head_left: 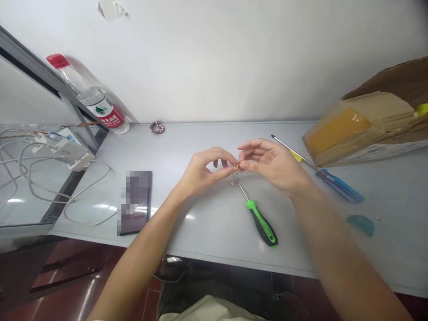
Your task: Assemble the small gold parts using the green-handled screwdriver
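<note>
Left hand and right hand pinched together, clamping tiny gold metal part.
Far left, red-capped clear plastic water bottle; far right, brown cardboard box holding tan packaging.

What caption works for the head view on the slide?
Head view: left hand and right hand pinch a tiny gold part over a desk, beside a green screwdriver.

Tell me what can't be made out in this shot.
Head view only:
- Small gold part: mostly covered by the fingertips of the left hand and right hand, too small to identify.
- Gold speck: too small to identify.
- Green-handled screwdriver: tip hidden behind the hands.
- Dark phone: face pixelated.
- Cardboard box: cut off by the right edge.
</note>
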`<state>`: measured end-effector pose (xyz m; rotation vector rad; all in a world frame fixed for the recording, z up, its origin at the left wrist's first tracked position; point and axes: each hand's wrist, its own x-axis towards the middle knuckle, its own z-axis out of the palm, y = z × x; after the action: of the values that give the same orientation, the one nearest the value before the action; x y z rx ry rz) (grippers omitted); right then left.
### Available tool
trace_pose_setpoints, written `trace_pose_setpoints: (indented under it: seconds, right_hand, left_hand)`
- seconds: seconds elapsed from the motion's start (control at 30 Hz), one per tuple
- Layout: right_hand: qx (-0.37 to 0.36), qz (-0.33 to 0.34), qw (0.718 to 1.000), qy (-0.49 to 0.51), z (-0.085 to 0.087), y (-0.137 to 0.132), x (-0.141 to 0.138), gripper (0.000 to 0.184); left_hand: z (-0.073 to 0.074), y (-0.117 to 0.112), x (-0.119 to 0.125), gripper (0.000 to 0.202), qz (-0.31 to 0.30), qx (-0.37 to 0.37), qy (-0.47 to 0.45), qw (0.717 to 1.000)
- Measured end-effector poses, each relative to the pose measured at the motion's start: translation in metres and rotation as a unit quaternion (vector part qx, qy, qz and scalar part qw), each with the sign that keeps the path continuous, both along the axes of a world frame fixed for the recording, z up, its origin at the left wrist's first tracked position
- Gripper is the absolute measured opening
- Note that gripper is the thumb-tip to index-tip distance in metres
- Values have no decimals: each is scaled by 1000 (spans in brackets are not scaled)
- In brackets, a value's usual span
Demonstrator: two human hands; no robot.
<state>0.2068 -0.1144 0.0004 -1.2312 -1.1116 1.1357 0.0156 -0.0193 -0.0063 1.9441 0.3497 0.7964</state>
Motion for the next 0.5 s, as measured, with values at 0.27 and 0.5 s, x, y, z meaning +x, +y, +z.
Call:
trace_pose_setpoints:
  seconds: [0.27,0.5]
  right_hand:
    - [3,-12,1000,-7,1,0,2,37]
    - [10,-116,978,-171,-11,7,2,27]
  left_hand:
    - [1,2,1,7,2,1,-6,1000]
    - [-4,11,-28,6,140,-44,10,989]
